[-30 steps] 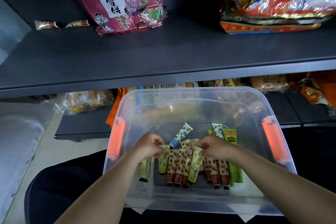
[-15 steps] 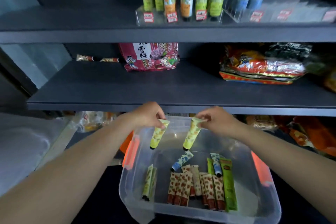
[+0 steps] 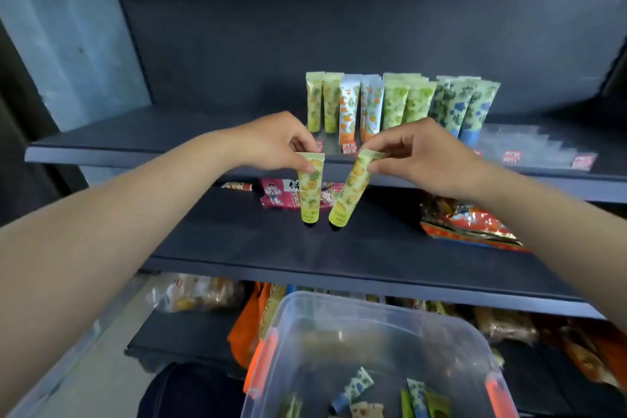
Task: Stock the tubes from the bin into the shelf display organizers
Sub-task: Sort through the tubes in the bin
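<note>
Left hand [image 3: 274, 142] raised before top shelf [image 3: 135, 142], pinching flat crimped end of yellow pineapple-print tube [image 3: 309, 191]; tube hangs upright, cap down. Just right, right hand [image 3: 420, 154] pinches crimped end of second yellow tube [image 3: 351, 193], tilted, cap end leaning left, close beside first tube's cap. Far behind hands: row of tubes [image 3: 397, 105] standing cap-down in clear display organizer [image 3: 529, 149] on top shelf. Red snack bag [image 3: 281, 195] on middle shelf behind tubes. Near, lower right: clear plastic bin [image 3: 373, 326], orange latches, more tubes inside.
</note>
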The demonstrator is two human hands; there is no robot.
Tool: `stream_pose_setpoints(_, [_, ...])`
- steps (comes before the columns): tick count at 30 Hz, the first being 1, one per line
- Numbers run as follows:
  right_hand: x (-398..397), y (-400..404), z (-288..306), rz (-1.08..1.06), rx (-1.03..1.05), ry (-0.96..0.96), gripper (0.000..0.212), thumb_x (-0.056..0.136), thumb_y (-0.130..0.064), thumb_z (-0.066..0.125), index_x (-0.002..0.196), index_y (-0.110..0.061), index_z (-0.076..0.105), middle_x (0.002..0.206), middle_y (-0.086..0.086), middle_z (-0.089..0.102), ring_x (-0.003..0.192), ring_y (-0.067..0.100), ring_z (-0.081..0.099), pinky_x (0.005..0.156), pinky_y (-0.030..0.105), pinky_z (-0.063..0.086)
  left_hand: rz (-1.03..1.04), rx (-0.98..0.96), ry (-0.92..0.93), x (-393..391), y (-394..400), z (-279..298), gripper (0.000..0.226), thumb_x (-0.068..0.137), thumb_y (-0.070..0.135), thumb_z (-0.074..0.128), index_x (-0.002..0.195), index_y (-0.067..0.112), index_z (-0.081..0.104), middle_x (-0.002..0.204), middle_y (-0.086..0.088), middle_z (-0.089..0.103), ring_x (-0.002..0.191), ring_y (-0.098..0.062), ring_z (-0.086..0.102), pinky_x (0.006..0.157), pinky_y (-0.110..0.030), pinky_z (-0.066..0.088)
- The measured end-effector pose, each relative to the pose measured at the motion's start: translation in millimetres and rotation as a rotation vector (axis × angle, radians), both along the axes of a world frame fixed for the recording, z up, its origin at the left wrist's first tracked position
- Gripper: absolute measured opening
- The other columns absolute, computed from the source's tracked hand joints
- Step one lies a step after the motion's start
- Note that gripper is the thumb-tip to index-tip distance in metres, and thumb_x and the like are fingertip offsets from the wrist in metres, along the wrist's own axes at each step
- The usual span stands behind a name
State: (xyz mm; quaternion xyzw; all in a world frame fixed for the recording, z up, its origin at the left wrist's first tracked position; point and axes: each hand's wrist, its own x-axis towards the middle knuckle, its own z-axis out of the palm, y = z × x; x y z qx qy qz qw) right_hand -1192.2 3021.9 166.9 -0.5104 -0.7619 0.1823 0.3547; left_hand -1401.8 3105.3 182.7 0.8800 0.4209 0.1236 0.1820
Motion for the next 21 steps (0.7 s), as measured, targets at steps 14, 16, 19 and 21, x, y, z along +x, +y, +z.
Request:
stream_pose_setpoints(14, [-31,103,129,-0.194,0.161,-0.154,0.011,0.085,-0.008,0.065,0.087,-0.017,0.072,0.090,0.001,0.071,0.085,0.014,0.064,0.083,0.034,0.052,0.098,0.269,-0.113,-8,83,97,0.012,0.088,0.017,0.064,0.098,0.018,0.070,0.081,0.015,0.060,0.080,-0.006,0.056,0.066,-0.016,0.040])
stream_pose_setpoints(16, [-36,122,124,-0.259,0.131,-0.211,0.012,0.085,-0.008,0.065,0.089,-0.017,0.072,0.091,0.000,0.069,0.088,0.017,0.063,0.080,0.035,0.051,0.103,0.275,-0.096,-3,99,91,0.016,0.089,0.015,0.063,0.103,0.016,0.069,0.086,0.012,0.059,0.086,-0.008,0.055,0.072,-0.019,0.039])
stream_pose_setpoints(19, [-39,145,118,-0.316,0.059,-0.292,0.015,0.084,-0.008,0.065,0.095,-0.017,0.071,0.094,-0.004,0.064,0.088,0.013,0.057,0.072,0.027,0.043,0.110,0.255,-0.097,2,118,80,0.020,0.089,0.016,0.062,0.108,0.016,0.068,0.096,0.009,0.058,0.094,-0.011,0.055,0.080,-0.023,0.038])
stream_pose_setpoints(21, [-39,154,115,-0.325,0.003,-0.360,0.017,0.084,-0.011,0.067,0.099,-0.017,0.071,0.097,-0.005,0.062,0.090,0.013,0.055,0.073,0.025,0.039,0.096,0.234,-0.100,5,127,73,0.020,0.089,0.016,0.062,0.108,0.016,0.068,0.096,0.009,0.058,0.095,-0.010,0.055,0.081,-0.023,0.038])
